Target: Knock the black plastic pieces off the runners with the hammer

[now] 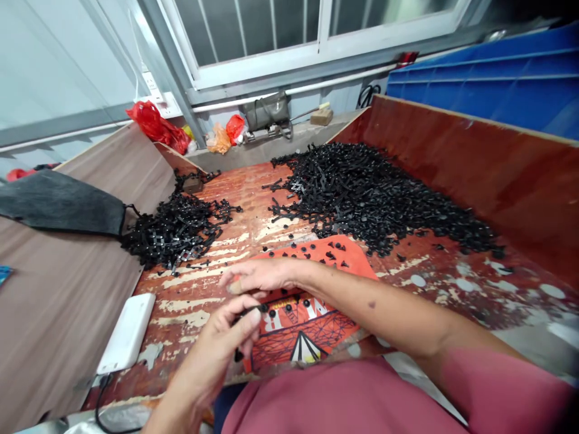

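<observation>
My left hand (233, 331) is closed in a pinch on a small black plastic piece (263, 308) at the thumb and fingertip. More black shows beneath its curled fingers. Just above it, my right hand (262, 276) reaches across from the right, palm down, fingers bent and apart, with nothing visible in them. Both hands are over the left part of an orange printed mat (357, 265). Small black round-headed pieces (288, 308) are scattered on this mat, several standing in a row near my left thumb.
A large heap of black parts (357, 187) lies at the back right, and a smaller pile of linked black strips (176, 229) at the left. Wooden boards (452, 157) wall the worn red tabletop (244, 193). A white power bank (127, 333) with a cable lies front left.
</observation>
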### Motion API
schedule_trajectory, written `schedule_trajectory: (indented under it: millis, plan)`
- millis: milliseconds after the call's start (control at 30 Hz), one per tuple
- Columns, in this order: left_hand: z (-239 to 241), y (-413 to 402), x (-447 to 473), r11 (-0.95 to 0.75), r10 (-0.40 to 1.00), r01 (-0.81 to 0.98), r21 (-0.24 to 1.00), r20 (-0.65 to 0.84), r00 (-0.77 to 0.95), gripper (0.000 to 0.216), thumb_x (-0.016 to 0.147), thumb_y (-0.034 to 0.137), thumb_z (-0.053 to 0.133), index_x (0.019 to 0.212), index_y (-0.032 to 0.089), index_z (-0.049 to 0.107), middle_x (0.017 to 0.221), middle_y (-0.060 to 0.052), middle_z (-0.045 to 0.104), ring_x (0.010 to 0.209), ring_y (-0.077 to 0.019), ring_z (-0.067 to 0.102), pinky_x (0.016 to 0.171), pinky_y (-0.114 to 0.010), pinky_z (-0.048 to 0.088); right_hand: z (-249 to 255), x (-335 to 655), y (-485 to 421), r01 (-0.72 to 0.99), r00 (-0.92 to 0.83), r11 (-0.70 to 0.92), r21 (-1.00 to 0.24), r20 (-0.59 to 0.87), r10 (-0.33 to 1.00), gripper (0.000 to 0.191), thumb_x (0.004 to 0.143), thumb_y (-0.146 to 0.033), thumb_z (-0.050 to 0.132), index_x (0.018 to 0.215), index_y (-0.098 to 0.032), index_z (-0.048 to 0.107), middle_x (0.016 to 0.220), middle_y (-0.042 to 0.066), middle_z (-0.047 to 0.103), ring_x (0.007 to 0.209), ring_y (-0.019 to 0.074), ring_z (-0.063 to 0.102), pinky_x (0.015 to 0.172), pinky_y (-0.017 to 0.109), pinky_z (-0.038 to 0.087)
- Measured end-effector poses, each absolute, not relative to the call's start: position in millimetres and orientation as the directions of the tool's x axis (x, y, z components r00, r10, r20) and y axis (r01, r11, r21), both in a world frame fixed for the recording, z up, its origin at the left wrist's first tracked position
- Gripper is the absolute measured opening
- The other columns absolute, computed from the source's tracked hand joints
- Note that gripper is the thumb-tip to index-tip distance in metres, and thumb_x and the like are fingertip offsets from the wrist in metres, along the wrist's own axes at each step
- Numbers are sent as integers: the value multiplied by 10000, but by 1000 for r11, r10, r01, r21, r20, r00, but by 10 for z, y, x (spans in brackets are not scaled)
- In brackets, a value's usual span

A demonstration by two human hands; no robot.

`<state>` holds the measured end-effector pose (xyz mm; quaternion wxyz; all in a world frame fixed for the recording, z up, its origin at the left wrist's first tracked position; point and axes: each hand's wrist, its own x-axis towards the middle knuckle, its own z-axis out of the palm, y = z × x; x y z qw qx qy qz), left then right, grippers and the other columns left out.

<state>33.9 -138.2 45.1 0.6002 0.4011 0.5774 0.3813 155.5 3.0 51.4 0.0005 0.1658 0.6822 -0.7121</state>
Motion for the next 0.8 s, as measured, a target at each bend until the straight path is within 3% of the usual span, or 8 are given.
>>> schedule_trajectory:
  millis: [67, 100, 167, 333, 433, 533, 667, 800]
  plan:
    - [437, -1415, 196, 386, 919, 49, 921, -380, -105, 330, 774, 500, 709, 853, 188, 635, 556, 68, 447, 480, -79, 322, 470, -189, 247, 628, 1796, -43, 209, -893, 59, -976, -166, 418, 305, 921, -199, 540, 1225, -213, 544, 679, -58, 507, 606, 120, 442, 575, 229, 337]
    - [421, -1435, 130, 379, 917, 88, 921, -361, -172, 334, 767, 510, 707, 830, 190, 632, 563, 65, 443, 493, -86, 331, 469, -190, 248, 667, 1971, -84, 232, -820, 291, -928, -26, 571, 295, 938, -226, 533, 1232, -222, 557, 746, -30, 566, 681, 140, 499, 637, 249, 371]
    - [357, -1468, 44, 380, 911, 146, 913, -343, -229, 366, 776, 533, 675, 706, 187, 578, 563, 55, 436, 517, -98, 355, 481, -193, 272, 671, 2408, -174, 361, -718, 550, -753, 152, 679, 232, 984, -267, 475, 1180, -239, 596, 964, 27, 656, 863, 185, 577, 780, 310, 402]
    - [109, -1430, 98, 429, 898, 163, 889, -399, -188, 455, 765, 554, 637, 563, 191, 450, 493, 68, 354, 462, -80, 276, 444, -191, 215, 276, 3571, -451, 757, -543, 518, -399, 57, 838, 296, 992, -382, 451, 836, -216, 640, 820, 56, 631, 753, 219, 576, 693, 344, 403]
    - [32, -1373, 148, 406, 902, 197, 892, -357, -241, 447, 757, 537, 651, 556, 189, 456, 498, 68, 357, 461, -76, 287, 441, -190, 215, 125, 3889, -605, 797, -514, 533, -283, 143, 845, 292, 973, -432, 479, 932, -202, 654, 868, 86, 622, 820, 261, 578, 763, 397, 418]
    - [40, -1367, 163, 391, 887, 142, 910, -331, -323, 471, 712, 554, 685, 545, 189, 438, 501, 71, 357, 460, -71, 290, 438, -186, 233, 215, 3689, -707, 761, -516, 577, -296, 263, 815, 230, 992, -348, 465, 994, -204, 645, 930, 90, 635, 865, 256, 561, 787, 395, 409]
    - [36, -1399, 175, 395, 870, 41, 918, -360, -336, 480, 710, 560, 696, 563, 188, 431, 503, 80, 340, 454, -61, 251, 431, -180, 210, 313, 2802, -748, 531, -769, 787, -313, 213, 603, 187, 945, -151, 497, 928, -195, 678, 853, 79, 643, 828, 235, 530, 737, 368, 379]
    - [-63, -1373, 135, 376, 873, 36, 926, -341, -350, 452, 742, 532, 679, 582, 191, 430, 509, 85, 334, 462, -64, 247, 434, -183, 203, 97, 2011, -692, 428, -856, 878, -213, 216, 470, 147, 930, -134, 539, 892, -173, 675, 863, 67, 660, 853, 228, 508, 758, 381, 340]
